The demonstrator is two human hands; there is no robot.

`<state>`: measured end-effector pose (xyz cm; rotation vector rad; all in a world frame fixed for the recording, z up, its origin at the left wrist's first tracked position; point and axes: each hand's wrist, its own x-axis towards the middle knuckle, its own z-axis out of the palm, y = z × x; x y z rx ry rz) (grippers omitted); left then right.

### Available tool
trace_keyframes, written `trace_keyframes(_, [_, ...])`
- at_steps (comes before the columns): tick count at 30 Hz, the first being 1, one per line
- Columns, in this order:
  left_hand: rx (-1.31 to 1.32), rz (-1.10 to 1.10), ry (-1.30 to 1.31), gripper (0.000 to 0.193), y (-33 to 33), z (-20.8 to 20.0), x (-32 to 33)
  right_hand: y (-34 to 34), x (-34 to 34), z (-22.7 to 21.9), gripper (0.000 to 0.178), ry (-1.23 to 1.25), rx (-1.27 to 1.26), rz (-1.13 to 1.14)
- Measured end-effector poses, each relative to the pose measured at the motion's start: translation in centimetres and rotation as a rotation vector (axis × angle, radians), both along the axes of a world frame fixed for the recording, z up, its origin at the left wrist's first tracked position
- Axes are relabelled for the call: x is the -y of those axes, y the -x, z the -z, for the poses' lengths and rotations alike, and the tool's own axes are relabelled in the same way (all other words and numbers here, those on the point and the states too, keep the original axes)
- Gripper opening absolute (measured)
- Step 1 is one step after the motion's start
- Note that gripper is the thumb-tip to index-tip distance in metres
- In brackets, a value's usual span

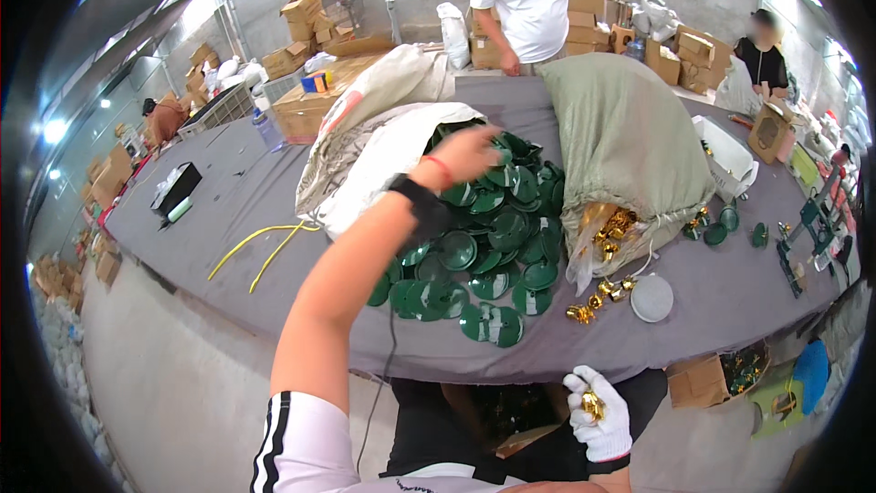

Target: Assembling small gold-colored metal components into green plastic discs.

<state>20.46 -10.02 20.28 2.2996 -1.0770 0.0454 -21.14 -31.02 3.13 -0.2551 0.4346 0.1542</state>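
My bare left hand [467, 153], with a red string and a dark band at the wrist, stretches over a heap of dark green round discs [511, 228]. The heap spills from a white woven sack [374, 169]. Motion smears those fingers, so their grip cannot be made out. In a white glove, my right hand [602, 420] is low, just in front of the table edge, closed around a shiny gold metal part [593, 404]. More gold parts [602, 299] lie at the mouth of a green woven sack [630, 137], beside a round grey disc [651, 298].
A grey cloth covers the table [237, 210]. Yellow cords [265, 251] and a black box [178, 190] lie on the left. A white tray [727, 157] and a dark green metal stand [812, 228] are on the right. One person [526, 5] stands across the table; cartons line the wall.
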Motion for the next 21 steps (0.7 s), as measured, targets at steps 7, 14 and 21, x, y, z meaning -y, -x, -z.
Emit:
trace_keyframes(7, [0.100, 0.534, -0.205, 0.069, 11.0, -1.0, 17.7, 0.0, -1.4, -1.3, 0.031, 0.162, -0.068, 0.042])
trace_keyframes(14, [-0.242, 0.859, 0.100, 0.059, 19.5, -0.8, 15.9, 2.7, 0.5, 0.1, 0.038, 0.270, -0.082, 0.153])
trace_keyframes(21, [-0.633, 1.571, 0.019, 0.026, 27.5, -3.0, 3.3, 2.1, 0.3, -1.8, 0.040, 0.437, -0.065, 0.159])
